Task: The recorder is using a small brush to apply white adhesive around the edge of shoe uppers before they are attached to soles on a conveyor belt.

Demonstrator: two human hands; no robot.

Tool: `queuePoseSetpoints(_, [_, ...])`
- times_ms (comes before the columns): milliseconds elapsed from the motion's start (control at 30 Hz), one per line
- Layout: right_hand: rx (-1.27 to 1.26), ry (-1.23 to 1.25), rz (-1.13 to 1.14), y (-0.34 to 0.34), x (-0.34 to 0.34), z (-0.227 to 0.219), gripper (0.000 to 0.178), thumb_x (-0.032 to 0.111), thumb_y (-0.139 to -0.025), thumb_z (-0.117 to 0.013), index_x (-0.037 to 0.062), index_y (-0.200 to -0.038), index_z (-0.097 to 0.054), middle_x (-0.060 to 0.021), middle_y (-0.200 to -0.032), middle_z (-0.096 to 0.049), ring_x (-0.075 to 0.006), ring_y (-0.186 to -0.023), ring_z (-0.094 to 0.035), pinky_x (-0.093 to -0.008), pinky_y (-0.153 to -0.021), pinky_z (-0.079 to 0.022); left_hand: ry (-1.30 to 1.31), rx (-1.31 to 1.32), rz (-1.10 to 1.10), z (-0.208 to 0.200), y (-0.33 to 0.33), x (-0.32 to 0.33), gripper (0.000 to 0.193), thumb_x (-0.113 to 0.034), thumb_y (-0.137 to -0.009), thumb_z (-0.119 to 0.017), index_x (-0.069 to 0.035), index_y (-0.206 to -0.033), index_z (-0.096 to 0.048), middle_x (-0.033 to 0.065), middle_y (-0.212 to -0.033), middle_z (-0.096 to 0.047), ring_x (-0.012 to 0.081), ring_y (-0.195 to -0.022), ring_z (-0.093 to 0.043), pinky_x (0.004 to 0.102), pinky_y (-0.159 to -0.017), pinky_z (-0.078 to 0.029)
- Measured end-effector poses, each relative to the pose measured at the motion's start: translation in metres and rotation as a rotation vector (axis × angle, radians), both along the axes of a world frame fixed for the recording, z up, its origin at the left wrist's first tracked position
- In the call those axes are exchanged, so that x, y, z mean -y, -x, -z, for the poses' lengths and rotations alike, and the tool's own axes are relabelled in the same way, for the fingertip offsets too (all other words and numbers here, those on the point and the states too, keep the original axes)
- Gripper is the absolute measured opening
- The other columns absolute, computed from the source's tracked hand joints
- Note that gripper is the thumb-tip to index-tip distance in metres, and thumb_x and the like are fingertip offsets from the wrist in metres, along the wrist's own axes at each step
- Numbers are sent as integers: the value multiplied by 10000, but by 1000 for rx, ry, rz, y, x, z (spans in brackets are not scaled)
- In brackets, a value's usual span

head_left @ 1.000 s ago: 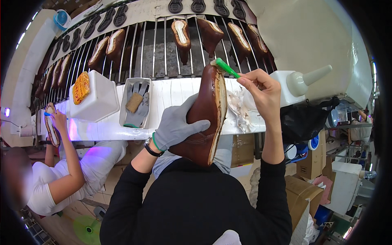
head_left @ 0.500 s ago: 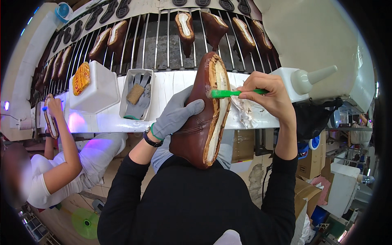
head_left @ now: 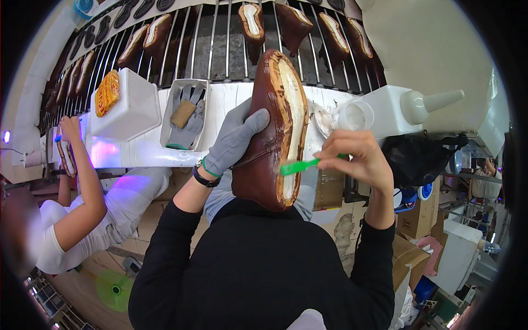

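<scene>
A brown leather boot upper (head_left: 258,176) is held sole side toward me, its tan edge and white insole showing. My left hand (head_left: 236,137), in a grey glove, is closed around its side near the middle, thumb on the leather. In my bare right hand (head_left: 357,159) is a green-handled brush (head_left: 300,166), pinched between thumb and fingers. Its bristle end touches the boot's near edge, toward the heel. The tips of the bristles are hard to make out.
Beyond the white bench (head_left: 220,102), a metal roller rack (head_left: 212,55) carries several similar boots. On the bench stand a box of gloves (head_left: 187,115), a white container (head_left: 126,104), a clear cup (head_left: 356,116) and a white nozzle bottle (head_left: 385,110). At left, another person (head_left: 80,214) works on a shoe.
The brush has moved down along the boot edge, from beside the middle toward the heel. The boot has shifted slightly away from me, and the clear cup now shows past my right hand.
</scene>
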State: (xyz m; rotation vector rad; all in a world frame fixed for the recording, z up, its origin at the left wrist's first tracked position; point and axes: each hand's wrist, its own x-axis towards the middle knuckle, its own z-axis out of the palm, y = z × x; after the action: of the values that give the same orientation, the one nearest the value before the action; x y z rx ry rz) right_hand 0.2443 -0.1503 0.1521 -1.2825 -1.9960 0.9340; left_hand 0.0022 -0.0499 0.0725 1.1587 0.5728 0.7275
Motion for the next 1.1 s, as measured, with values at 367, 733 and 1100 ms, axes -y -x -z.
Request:
queuePoseSetpoints(367, [-181, 68, 551, -12, -18, 25, 75, 22, -829, -741, -29, -785, -708, -17, -740, -645, -41, -649, -531, -203, -574, -377, 57, 96, -76, 4, -9, -4, 598, -447, -1001, -537, 48, -1334, -490, 91, -1194, -612, 125, -1049, -578, 281, -940, -463])
queuePoseSetpoints(733, [-110, 190, 364, 9, 7, 23, 85, 53, -827, -764, -25, -848, -738, -15, -725, -640, -38, -654, -517, -205, -563, -367, -41, -6, -319, 7, 1, -17, 524, -408, -1005, -557, 32, -1288, -529, 75, -1157, -620, 119, -1018, -576, 275, -906, -474])
queuePoseSetpoints(1100, [-4, 55, 268, 2, -26, 16, 106, 68, -807, -785, -15, -805, -719, -3, -699, -631, -35, -641, -489, -216, -559, -336, 0, -56, -235, 11, -2, -11, 559, -432, -993, -565, 49, -1275, -533, 88, -1126, -624, 116, -997, -571, 274, -903, -470])
